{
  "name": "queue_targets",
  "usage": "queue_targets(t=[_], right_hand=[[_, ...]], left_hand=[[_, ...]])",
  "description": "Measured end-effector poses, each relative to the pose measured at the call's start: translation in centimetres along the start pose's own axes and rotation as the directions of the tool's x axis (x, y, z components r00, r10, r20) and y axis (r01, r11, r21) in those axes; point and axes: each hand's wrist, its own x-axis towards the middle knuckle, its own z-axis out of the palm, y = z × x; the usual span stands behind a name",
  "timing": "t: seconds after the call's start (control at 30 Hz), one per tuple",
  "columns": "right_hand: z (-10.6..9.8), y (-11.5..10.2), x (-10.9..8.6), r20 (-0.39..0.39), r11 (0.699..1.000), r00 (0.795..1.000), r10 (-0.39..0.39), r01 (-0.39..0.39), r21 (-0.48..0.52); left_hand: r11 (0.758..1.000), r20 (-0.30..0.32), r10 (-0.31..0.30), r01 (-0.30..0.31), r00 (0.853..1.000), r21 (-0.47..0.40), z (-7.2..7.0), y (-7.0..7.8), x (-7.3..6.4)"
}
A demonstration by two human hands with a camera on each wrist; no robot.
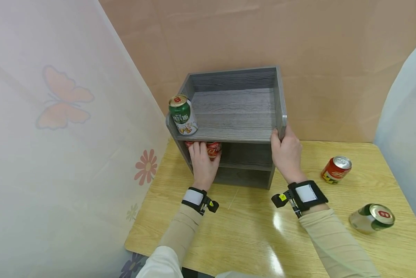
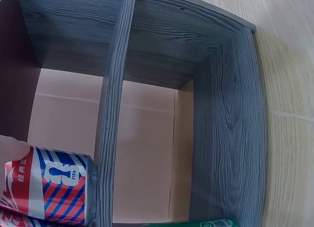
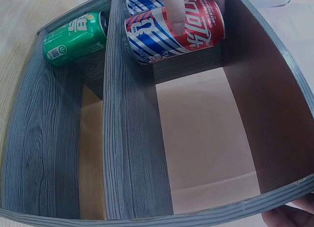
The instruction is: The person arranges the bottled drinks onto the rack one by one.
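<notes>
My left hand (image 1: 204,168) reaches into the middle level of a grey wooden shelf (image 1: 234,125). Its thumb and fingers hold a red cola can (image 3: 201,28) with blue and white stripes, standing upright there. A second striped can (image 3: 142,2) stands beside it, partly hidden by it and the fingers. My right hand (image 1: 288,154) grips the shelf's right side panel, thumb at the front edge; in the right wrist view only some fingers show at the lower right corner. A green and white can (image 1: 183,116) stands at the top level's left front.
On the lowest level lies or stands a green can (image 3: 76,39), seen in both wrist views. To the right on the wooden table (image 1: 249,227) are a red can (image 1: 336,170) and a green and white can (image 1: 371,219). A brown wall stands behind.
</notes>
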Motion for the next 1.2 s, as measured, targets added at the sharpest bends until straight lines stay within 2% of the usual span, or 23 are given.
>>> queue_targets(t=[0.23,0.47,1.2], right_hand=[[0.01,0.05,0.09,0.0,1.0,1.0,0.005,-0.005,0.004],[-0.09,-0.07,0.16,-0.003,1.0,1.0,0.004,-0.004,0.008],[-0.08,-0.21,0.01,0.018,1.0,1.0,0.008,-0.008,0.016]], left_hand=[[0.994,0.039,-0.041,0.036,0.998,0.101,-0.39,0.35,0.21],[0.989,0.041,-0.057,0.051,0.998,0.138,-0.34,0.46,0.13],[0.994,0.068,-0.059,0.052,0.996,0.1,-0.62,0.25,0.03]])
